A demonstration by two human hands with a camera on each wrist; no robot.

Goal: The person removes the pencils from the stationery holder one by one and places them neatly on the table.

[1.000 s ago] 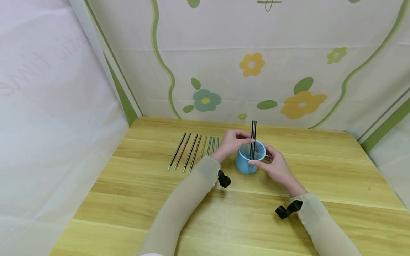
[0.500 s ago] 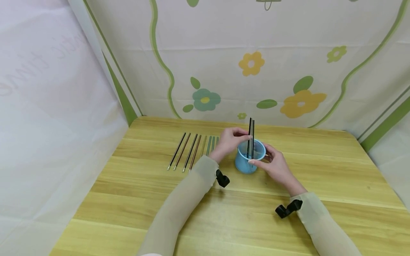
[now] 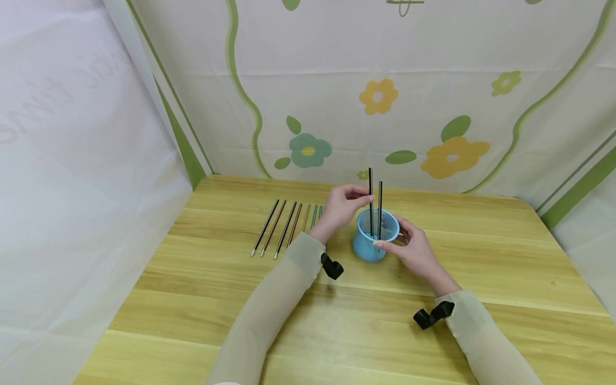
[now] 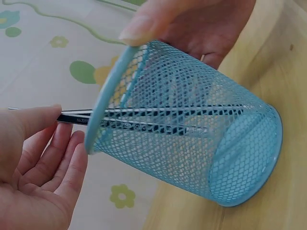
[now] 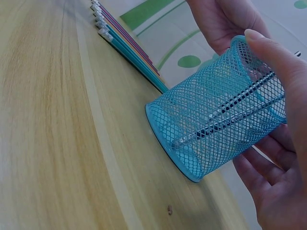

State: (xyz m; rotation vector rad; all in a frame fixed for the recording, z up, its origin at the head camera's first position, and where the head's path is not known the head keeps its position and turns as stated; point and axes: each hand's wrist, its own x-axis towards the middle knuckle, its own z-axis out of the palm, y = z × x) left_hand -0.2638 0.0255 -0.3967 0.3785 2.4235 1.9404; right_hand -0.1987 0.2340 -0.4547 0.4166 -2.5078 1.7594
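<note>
My left hand pinches a black pencil between thumb and fingertips, above the rim of a blue mesh pencil cup. That pencil's lower part is inside the cup; in the left wrist view its end is short of the bottom. A second black pencil stands in the cup, its eraser end near the base. My right hand grips the cup from the right, with the thumb over the rim and the fingers around the far side. The cup stands upright on the table.
Left of the cup, several pencils lie in a row on the wooden table: black, reddish-brown and teal among them. My left forearm covers some lower ends. A flowered cloth hangs behind the table.
My left hand has risen slightly and shifted left with its black pencil, which now stands apart from the other pencil in the cup. My right hand and the cup have stayed put.
</note>
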